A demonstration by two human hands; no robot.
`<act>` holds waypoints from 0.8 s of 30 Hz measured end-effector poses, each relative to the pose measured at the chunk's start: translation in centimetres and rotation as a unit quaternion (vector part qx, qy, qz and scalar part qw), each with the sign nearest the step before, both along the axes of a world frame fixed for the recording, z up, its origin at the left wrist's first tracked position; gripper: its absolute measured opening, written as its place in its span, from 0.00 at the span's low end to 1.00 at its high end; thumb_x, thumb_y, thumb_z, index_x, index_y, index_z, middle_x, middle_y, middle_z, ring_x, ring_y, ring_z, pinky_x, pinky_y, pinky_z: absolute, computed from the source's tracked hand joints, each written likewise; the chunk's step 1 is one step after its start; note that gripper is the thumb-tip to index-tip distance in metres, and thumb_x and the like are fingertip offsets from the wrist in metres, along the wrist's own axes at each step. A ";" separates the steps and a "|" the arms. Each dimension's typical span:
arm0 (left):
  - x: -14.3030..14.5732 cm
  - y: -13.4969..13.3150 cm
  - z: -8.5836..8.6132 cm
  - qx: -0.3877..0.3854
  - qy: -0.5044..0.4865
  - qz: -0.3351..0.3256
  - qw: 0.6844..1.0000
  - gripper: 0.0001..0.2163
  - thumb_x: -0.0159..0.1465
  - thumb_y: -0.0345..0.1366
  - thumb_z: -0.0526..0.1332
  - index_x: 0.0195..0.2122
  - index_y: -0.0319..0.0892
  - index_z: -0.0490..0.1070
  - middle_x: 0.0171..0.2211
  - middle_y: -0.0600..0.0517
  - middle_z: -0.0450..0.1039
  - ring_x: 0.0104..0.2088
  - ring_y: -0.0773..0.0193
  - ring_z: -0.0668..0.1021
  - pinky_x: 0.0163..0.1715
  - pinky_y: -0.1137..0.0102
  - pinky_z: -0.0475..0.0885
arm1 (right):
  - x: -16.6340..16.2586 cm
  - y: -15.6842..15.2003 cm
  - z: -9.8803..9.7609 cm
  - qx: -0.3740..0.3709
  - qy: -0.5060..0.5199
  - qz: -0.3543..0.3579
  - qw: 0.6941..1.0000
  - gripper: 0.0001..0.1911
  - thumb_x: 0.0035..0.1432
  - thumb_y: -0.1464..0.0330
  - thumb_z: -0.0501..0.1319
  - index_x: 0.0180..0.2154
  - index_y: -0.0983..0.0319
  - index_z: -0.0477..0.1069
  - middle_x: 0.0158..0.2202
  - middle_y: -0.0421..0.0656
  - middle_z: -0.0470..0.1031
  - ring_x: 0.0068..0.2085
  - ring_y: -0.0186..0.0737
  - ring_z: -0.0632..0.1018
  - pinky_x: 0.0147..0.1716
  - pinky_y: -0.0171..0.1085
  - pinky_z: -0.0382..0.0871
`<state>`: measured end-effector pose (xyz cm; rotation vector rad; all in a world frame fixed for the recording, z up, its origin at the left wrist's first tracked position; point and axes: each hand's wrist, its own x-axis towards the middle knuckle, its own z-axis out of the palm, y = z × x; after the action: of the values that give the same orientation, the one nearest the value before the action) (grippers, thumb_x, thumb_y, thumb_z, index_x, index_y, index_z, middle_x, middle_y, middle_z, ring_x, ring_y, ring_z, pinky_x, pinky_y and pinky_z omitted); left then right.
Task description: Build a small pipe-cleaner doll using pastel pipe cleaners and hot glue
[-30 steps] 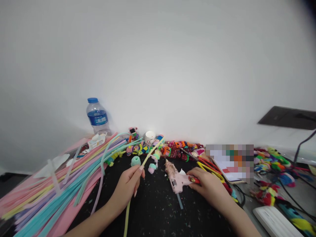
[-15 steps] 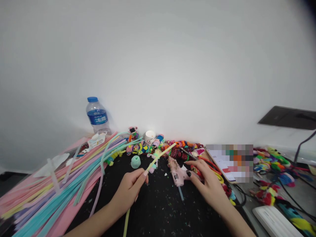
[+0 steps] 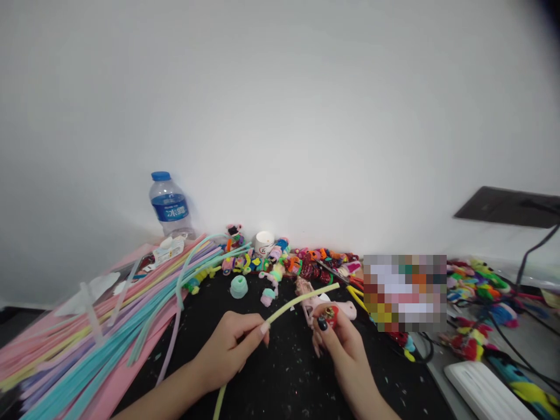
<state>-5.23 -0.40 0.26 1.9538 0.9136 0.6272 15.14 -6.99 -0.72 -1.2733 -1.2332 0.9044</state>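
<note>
My left hand (image 3: 231, 347) pinches a long yellow-green pipe cleaner (image 3: 301, 298) between thumb and fingers; its free end points right toward my other hand. My right hand (image 3: 339, 344) is closed on a small red piece with a patterned top (image 3: 329, 315), held just in front of the pink glue gun (image 3: 326, 306), which lies on the black mat (image 3: 280, 379). The pipe cleaner's lower end runs down past my left wrist and off the frame.
A thick fan of pastel pipe cleaners (image 3: 87, 350) covers the left side. A water bottle (image 3: 168, 207) and a small white cup (image 3: 264, 242) stand by the wall, with a row of colourful craft pieces (image 3: 306, 265). More fuzzy pieces and cables (image 3: 485, 291) lie at the right.
My right hand came off the table near the glue gun and rose toward the centre with the red piece in it. My left hand swung the pipe cleaner's tip rightward and lower.
</note>
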 end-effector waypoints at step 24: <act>0.2 -1.4 -0.1 0.043 0.057 -0.050 0.996 0.20 0.63 0.42 0.49 0.21 0.42 0.74 0.15 0.55 0.65 0.19 0.67 0.67 0.26 0.75 0.61 | 1.9 2.1 -2.2 -0.119 0.180 -0.093 0.972 0.21 0.57 0.61 0.44 0.14 0.60 0.53 0.11 0.32 0.47 0.14 0.28 0.47 0.14 0.30 0.39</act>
<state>-5.05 -1.79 0.20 2.1161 0.8644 0.5082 17.00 -4.89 -2.89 -1.3157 -0.7241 1.1124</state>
